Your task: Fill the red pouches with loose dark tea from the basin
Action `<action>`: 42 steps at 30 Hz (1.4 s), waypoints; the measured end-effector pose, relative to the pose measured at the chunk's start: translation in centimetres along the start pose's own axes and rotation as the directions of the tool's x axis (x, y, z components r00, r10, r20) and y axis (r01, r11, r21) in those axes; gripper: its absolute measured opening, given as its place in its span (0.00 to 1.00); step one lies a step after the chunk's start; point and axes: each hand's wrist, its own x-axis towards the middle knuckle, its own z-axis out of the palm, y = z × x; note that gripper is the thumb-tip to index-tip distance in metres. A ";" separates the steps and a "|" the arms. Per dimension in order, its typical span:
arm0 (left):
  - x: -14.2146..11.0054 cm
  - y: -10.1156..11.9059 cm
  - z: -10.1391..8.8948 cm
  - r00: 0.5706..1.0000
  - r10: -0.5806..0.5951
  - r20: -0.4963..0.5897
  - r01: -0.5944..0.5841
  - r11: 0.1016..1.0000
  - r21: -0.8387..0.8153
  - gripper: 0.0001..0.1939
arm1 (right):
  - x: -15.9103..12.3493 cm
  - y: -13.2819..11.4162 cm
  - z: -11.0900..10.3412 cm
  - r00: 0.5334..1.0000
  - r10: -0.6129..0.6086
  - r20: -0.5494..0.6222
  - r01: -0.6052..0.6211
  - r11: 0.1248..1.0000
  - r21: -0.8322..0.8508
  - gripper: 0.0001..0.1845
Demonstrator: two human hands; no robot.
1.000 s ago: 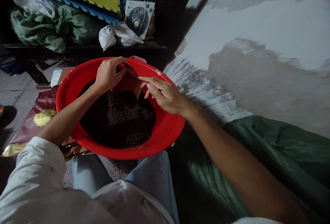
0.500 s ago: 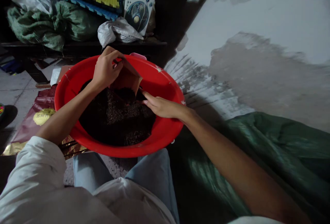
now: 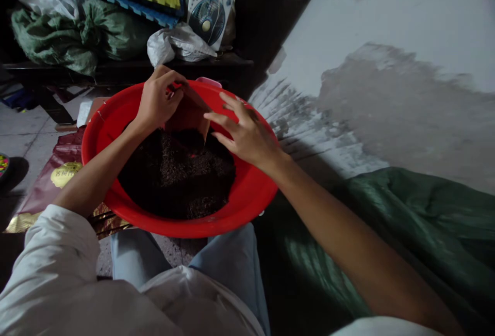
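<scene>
A red plastic basin (image 3: 247, 199) holds a heap of dark, loose, tea-like bits (image 3: 181, 171). My left hand (image 3: 160, 96) is over the basin's far side, its fingers closed on the upper edge of a brown paper bag (image 3: 207, 128). The bag tilts down into the basin, its lower part against the dark heap; its inside is in shadow. My right hand (image 3: 247, 132) is at the bag's right edge with fingers spread and holds nothing. Its index fingertip is close to the bag; whether it touches, I cannot tell.
A maroon and gold bag (image 3: 50, 171) lies on the floor at left. Behind the basin, a dark bench (image 3: 116, 72) carries green sacks (image 3: 112, 29), a white plastic bag (image 3: 185, 42) and a box fan (image 3: 211, 18). Green sheeting (image 3: 410, 212) and a stained wall (image 3: 386, 83) are at right.
My right hand has come up off the bag's lower right edge, and its fingers have spread. The left hand stays on the bag, which has barely moved.
</scene>
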 end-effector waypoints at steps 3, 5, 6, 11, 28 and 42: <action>-0.1 0.3 0.2 0.999 0.010 0.049 -0.009 1.000 -0.012 0.10 | 0.9 -0.7 -0.4 1.000 0.006 0.000 -0.006 0.998 -0.067 0.19; -0.3 0.6 0.2 0.995 0.009 0.101 -0.006 1.000 -0.023 0.12 | 1.5 -0.8 -0.5 1.000 0.020 -0.010 -0.020 0.995 -0.094 0.16; -0.3 0.8 0.1 0.993 0.006 0.120 -0.002 1.000 -0.028 0.13 | 1.9 -0.7 -0.5 1.000 0.020 -0.017 -0.021 0.995 -0.102 0.15; 0.2 1.0 -1.0 0.997 0.024 0.072 -0.018 0.997 -0.072 0.28 | 3.9 0.3 -1.5 0.990 0.018 -0.143 -0.036 0.992 -0.123 0.15; 2.9 -5.8 -1.5 0.953 -0.282 -0.107 0.201 0.857 -0.475 0.44 | 7.2 2.9 -3.6 0.949 0.095 -0.300 -0.110 0.993 -0.032 0.12; 1.0 -1.1 -3.4 0.978 0.166 -0.123 -0.161 0.986 0.053 0.31 | 6.7 4.6 -1.9 0.937 0.143 -0.320 -0.144 0.989 0.020 0.14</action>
